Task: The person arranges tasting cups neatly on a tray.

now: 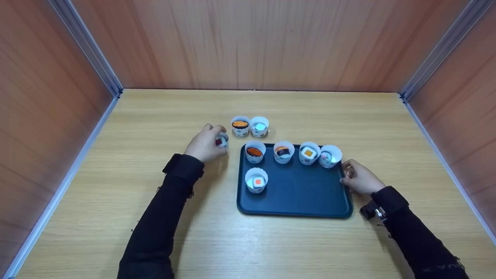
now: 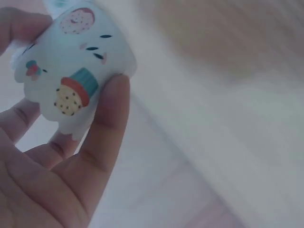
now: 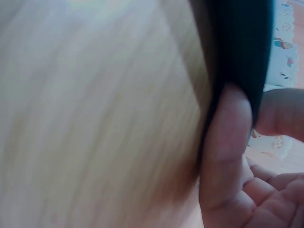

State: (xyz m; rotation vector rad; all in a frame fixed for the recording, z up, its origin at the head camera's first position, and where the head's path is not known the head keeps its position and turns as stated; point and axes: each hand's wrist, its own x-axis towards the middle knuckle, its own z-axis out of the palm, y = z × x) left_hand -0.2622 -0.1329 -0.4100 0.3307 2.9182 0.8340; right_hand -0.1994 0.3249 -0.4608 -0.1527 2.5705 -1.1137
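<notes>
In the head view my left hand (image 1: 206, 144) grips a white paper baking cup (image 1: 223, 140) left of the tray, with a small white and dark red piece inside. The left wrist view shows cupcake prints on this cup (image 2: 90, 57), pinched between thumb and fingers. My right hand (image 1: 360, 177) pinches the right rim of the dark teal tray (image 1: 302, 193). Thumb and a finger lie on either side of the tray's edge (image 3: 242, 47) in the right wrist view. On the tray, several cups stand along the far side, and another cup (image 1: 256, 180) stands near its left edge.
Beyond the tray's far left corner, a cup with an orange-topped piece (image 1: 240, 126) stands beside a cup with a pale piece (image 1: 259, 127). Wooden panels (image 1: 252, 46) with grey metal corner strips enclose the light wooden table (image 1: 97, 193) at the back and both sides.
</notes>
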